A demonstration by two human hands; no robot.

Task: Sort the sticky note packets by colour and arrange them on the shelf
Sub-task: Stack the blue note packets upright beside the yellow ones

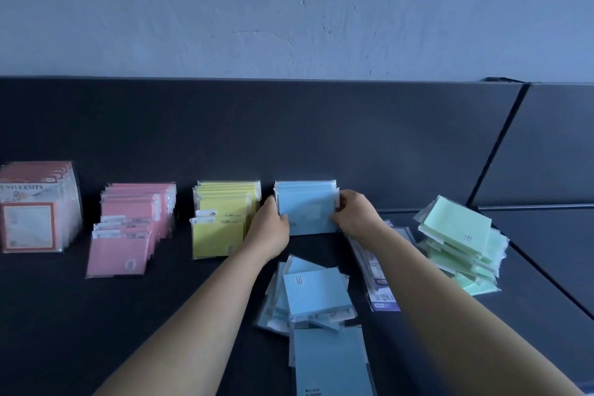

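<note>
A row of blue sticky note packets (307, 207) stands upright against the shelf's dark back panel. My left hand (268, 231) grips its left edge and my right hand (355, 214) grips its right edge. To the left stand a row of yellow packets (221, 222) and a row of pink packets (131, 231). In front of me lies a loose heap of blue packets (316, 296), flat on the shelf. Tumbled at the right is a pile of green packets (463, 244). My right forearm partly covers purple-edged packets (381, 286).
At the far left stands a row of red-bordered packets printed "UNIVERSITY" (30, 212). The dark shelf surface (96, 331) runs to the back panel (289, 132), with a grey wall above. A seam splits the shelf at the right (501, 145).
</note>
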